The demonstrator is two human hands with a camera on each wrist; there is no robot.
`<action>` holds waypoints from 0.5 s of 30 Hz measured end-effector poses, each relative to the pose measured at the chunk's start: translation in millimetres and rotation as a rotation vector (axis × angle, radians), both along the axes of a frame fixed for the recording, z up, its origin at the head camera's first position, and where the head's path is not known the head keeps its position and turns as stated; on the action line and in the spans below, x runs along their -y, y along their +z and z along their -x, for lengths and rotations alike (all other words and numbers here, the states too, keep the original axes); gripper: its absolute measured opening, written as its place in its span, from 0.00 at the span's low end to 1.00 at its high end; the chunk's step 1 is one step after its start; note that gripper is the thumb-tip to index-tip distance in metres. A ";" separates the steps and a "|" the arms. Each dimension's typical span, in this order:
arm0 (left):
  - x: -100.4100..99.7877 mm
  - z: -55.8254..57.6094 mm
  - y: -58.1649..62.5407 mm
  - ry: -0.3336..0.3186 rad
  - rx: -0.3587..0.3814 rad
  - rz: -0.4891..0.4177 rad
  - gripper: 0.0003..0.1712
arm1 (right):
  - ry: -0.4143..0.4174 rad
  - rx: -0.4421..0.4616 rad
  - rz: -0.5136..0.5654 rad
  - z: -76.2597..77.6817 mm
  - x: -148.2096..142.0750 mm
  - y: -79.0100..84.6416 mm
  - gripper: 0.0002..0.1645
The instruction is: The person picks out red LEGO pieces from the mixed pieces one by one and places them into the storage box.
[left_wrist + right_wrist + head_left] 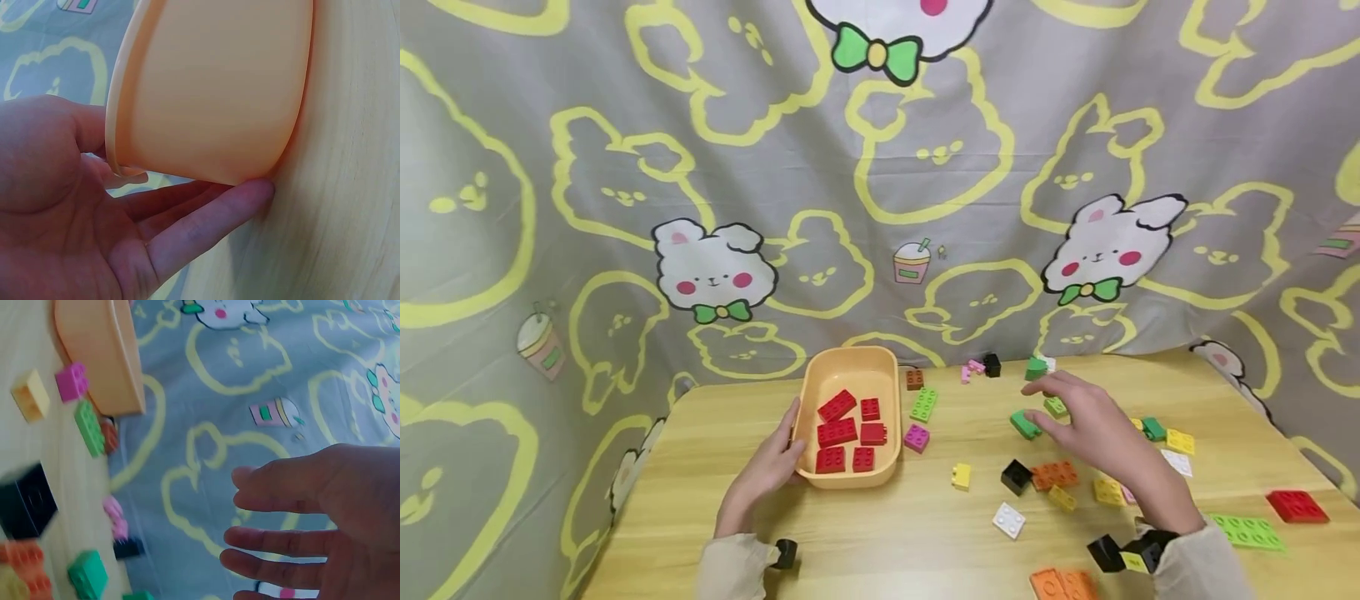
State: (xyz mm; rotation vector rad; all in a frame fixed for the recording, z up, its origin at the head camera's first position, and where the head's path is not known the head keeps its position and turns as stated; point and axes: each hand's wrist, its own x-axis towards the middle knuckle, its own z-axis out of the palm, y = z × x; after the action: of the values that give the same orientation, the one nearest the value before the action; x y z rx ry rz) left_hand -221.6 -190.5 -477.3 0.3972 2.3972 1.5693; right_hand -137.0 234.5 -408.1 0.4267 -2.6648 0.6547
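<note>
My left hand (773,457) grips the left rim of a pale orange tub (887,477), its thumb at the rim and its fingers along the outer wall (212,94). Inside the tub lie several red toy bricks (837,432). Over the bricks on the right hovers my right hand (1086,417), with fingers extended, apart and nothing between them. Nearest below it are a dark green brick (1024,424) and a lime brick (1056,407). The right wrist view has the green brick (87,575) at lower left, away from the fingers.
Loose bricks are spread over the wooden table (880,542): a magenta one (917,437) beside the tub, a black one (1017,477), an orange one (1054,475) and a white one (1009,520). A red brick (1297,506) lies far right. Patterned cloth (820,167) hangs behind.
</note>
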 end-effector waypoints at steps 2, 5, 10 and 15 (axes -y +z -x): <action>7.0 -2.0 2.4 0.012 -0.004 -0.006 0.38 | -0.011 -0.023 -0.008 1.9 -4.0 4.1 0.15; 16.4 -3.7 6.2 0.036 -0.011 0.008 0.38 | -0.050 -0.009 -0.011 3.3 -12.8 12.0 0.16; 19.2 -4.9 8.8 0.002 0.005 0.010 0.38 | -0.185 0.088 -0.014 -11.7 -45.7 21.7 0.20; 15.4 -6.7 8.3 0.003 0.023 0.002 0.38 | -0.305 0.108 -0.032 -34.5 -86.5 21.0 0.23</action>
State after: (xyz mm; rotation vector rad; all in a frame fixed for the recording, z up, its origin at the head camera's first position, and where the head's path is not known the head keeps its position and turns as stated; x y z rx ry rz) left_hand -214.9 -206.0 -469.0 0.3736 2.3835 1.5643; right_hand -102.5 321.0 -387.0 -0.0103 -2.7632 0.5556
